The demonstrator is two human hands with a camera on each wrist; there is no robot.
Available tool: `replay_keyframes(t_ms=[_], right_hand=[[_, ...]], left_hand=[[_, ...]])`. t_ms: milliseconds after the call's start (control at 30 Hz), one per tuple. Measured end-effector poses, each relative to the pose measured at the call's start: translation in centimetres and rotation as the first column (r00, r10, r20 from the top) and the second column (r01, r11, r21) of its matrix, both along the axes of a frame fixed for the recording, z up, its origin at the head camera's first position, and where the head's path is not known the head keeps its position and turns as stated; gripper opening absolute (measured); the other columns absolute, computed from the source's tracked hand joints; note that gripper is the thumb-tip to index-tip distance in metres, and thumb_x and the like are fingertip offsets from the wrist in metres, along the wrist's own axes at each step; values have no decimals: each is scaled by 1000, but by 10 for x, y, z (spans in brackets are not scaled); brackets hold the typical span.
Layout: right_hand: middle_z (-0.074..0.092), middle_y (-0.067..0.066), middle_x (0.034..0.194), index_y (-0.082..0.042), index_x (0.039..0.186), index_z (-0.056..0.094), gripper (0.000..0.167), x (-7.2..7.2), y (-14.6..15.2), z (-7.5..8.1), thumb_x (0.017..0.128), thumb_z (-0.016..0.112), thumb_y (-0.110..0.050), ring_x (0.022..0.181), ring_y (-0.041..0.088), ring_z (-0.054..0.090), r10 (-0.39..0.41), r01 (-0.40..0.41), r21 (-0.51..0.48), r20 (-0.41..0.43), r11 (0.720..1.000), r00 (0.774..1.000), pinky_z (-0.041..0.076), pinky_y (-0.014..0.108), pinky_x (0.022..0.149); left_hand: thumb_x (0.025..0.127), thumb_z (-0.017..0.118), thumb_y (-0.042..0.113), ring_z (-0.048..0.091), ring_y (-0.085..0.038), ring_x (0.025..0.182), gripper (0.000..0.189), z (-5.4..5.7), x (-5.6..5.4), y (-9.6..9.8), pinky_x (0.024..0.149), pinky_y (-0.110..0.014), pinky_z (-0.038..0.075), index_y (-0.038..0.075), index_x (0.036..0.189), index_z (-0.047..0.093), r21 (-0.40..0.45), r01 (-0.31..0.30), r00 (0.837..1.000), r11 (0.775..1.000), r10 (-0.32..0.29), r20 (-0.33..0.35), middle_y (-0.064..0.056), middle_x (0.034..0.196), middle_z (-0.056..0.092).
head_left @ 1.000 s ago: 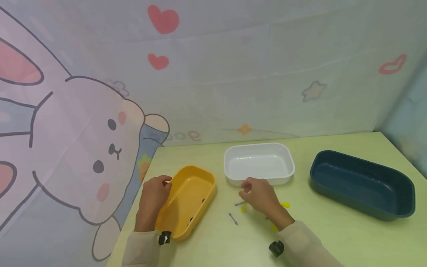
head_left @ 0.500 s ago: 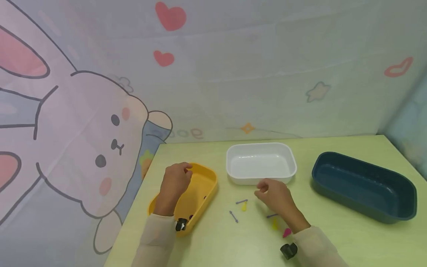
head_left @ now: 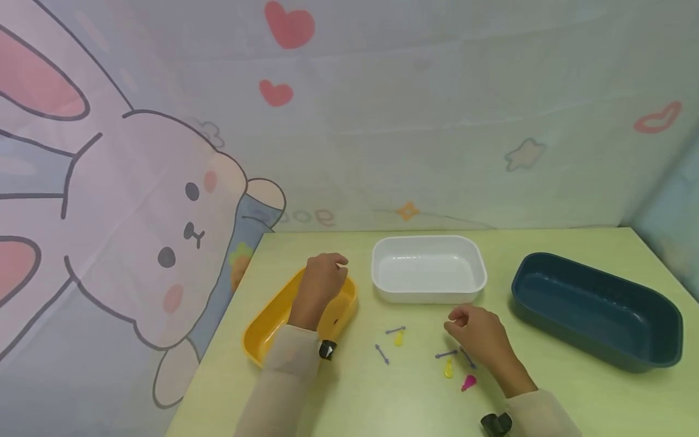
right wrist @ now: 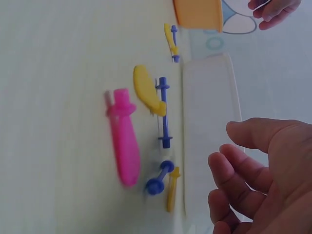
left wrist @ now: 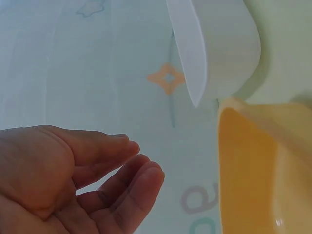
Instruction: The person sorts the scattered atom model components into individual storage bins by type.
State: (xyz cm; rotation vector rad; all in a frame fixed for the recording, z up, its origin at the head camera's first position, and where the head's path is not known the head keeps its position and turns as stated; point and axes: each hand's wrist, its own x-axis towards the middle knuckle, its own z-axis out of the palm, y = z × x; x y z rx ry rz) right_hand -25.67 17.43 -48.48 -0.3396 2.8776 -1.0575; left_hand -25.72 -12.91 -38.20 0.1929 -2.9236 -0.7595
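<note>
My left hand [head_left: 323,280] hovers over the far part of the yellow tray [head_left: 256,328]. In the left wrist view its thumb and fingers bend loosely, with nothing between them. My right hand [head_left: 480,332] is above the table beside small plastic pieces, fingers relaxed and holding nothing. Closest to it lie a purple-blue rod with flanged ends [head_left: 467,358] and another such rod [head_left: 446,354]. A flat yellow piece [head_left: 448,369] and a pink paddle-shaped piece [right wrist: 126,151] lie nearer the front. Another rod [head_left: 382,354] and a yellow piece [head_left: 399,337] rest further left.
A white tray [head_left: 428,298] stands at the back middle of the table. At the right is a dark blue tray [head_left: 595,358]. Some small dark pieces [head_left: 335,321] show in the yellow tray, partly hidden by the left arm. A printed cloth hangs behind.
My left hand has moved right, from the yellow tray's left side to over its far part. My right hand has shifted right and slightly nearer, uncovering several small pieces. The view turned a little.
</note>
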Motion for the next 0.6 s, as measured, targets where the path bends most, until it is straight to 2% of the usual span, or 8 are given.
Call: replay_keyframes(t_ms=[67,133,200,300,433,600], right_hand=[[71,1,87,-10,98,73,19,2,6,-2,88,71,-26,81,17,63,-6,5,10,12,1000,1000,48,34,71],[71,0,86,-10,98,73,19,3,12,-5,88,72,-26,81,16,62,-18,18,20,33,1000,999,47,33,71],[70,-2,85,-10,98,73,20,5,17,-9,88,72,-26,80,15,61,-26,25,29,52,999,998,46,32,71],[70,-3,84,-10,97,73,19,8,23,-14,87,72,-26,79,14,60,-32,30,42,58,999,998,46,32,71],[68,-5,80,-10,95,73,18,12,28,-19,85,74,-26,76,13,57,-39,36,53,57,998,998,43,30,67],[64,-5,78,-12,93,73,18,19,29,-20,83,75,-26,74,15,55,-70,63,80,86,995,994,40,30,64]], left_hand=[[99,55,9,65,-24,78,29,-3,-5,5,64,-28,52,7,121,74,-4,4,1000,1000,-3,13,-14,118,74],[99,56,9,65,-27,86,29,-5,-10,10,73,-33,57,6,121,74,-6,7,1000,1000,-7,28,-14,122,73],[98,57,9,66,-30,100,29,-8,-15,15,87,-38,58,6,122,73,3,2,999,1000,-2,47,-14,125,72],[97,58,10,63,-32,121,29,-11,-23,21,105,-43,53,5,121,73,3,6,998,1000,-7,65,-14,126,71],[95,58,8,61,-34,127,30,-16,-32,29,109,-44,49,2,120,73,-7,30,997,1000,-29,68,-14,125,72],[92,57,6,64,-35,123,32,-23,-43,34,107,-42,51,2,118,74,-107,57,997,993,-51,60,-14,123,73]])
